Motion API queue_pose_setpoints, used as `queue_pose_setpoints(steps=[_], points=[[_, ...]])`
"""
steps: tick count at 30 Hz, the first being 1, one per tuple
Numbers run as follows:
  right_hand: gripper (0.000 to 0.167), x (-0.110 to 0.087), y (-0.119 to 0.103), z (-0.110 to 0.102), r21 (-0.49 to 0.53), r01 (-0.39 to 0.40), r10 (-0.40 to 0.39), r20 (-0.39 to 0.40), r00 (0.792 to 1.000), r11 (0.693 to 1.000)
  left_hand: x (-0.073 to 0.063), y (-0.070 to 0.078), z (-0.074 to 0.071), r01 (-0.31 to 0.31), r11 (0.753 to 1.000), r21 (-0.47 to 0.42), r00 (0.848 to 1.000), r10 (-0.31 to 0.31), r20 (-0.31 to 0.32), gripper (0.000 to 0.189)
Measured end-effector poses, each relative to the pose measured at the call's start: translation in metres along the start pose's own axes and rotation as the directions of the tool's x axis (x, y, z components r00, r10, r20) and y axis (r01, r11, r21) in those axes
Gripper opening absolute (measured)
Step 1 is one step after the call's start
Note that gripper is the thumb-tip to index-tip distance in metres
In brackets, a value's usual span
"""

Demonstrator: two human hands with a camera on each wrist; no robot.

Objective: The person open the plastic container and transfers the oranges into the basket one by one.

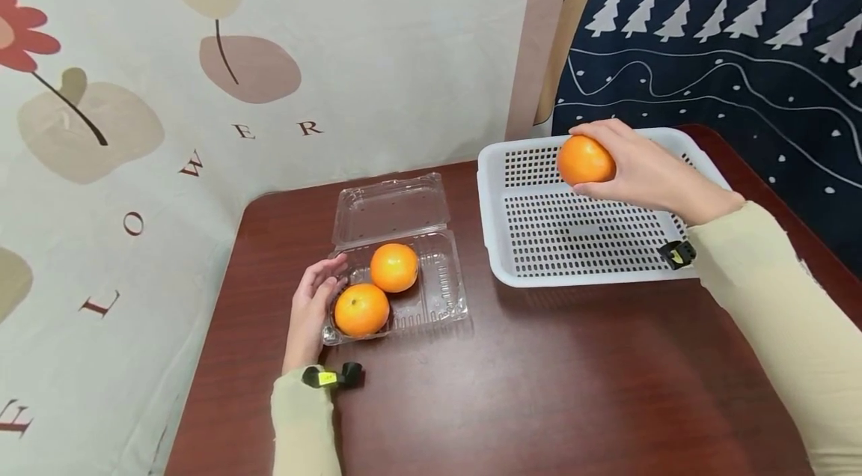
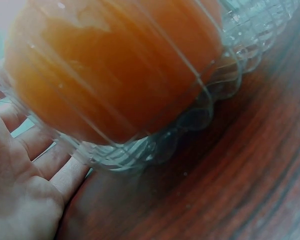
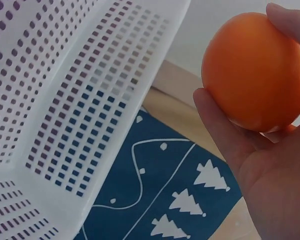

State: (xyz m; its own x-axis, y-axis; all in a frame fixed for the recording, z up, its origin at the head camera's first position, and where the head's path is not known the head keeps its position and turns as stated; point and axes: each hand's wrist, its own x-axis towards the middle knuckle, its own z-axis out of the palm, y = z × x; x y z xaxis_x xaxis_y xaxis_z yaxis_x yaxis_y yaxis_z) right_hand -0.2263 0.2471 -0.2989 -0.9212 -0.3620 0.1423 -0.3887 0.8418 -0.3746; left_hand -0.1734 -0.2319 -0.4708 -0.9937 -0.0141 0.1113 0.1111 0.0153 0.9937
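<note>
My right hand (image 1: 636, 165) grips an orange (image 1: 584, 159) above the far side of a white perforated basket (image 1: 494, 236). In the right wrist view, the thumb and fingers curve around the orange (image 3: 255, 70), beside the basket's rim. At the left of the table, an open clear plastic clamshell box (image 1: 441, 278) holds two oranges, a front one (image 1: 361, 310) and a rear one (image 1: 394, 267). My left hand (image 1: 313, 304) rests against the box's left side. Through the clear wall, the left wrist view shows an orange (image 2: 115, 70), with relaxed fingers (image 2: 40, 142) along the outside.
The box's raised lid (image 1: 390, 210) leans back toward the wall. Both stand on a dark reddish-brown table (image 1: 512, 386). A pale printed cloth (image 1: 404, 49) hangs behind the table, and a navy cloth with white trees (image 1: 700, 64) hangs behind the basket.
</note>
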Motion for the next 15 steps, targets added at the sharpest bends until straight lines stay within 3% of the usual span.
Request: queue_pose_setpoints(steps=[15], points=[[0.078, 0.005, 0.020, 0.005, -0.026, -0.079, 0.080, 0.060, 0.995, 0.997, 0.002, 0.002, -0.002, 0.013, 1.000, 0.009, 1.000, -0.013, -0.002, 0.030]])
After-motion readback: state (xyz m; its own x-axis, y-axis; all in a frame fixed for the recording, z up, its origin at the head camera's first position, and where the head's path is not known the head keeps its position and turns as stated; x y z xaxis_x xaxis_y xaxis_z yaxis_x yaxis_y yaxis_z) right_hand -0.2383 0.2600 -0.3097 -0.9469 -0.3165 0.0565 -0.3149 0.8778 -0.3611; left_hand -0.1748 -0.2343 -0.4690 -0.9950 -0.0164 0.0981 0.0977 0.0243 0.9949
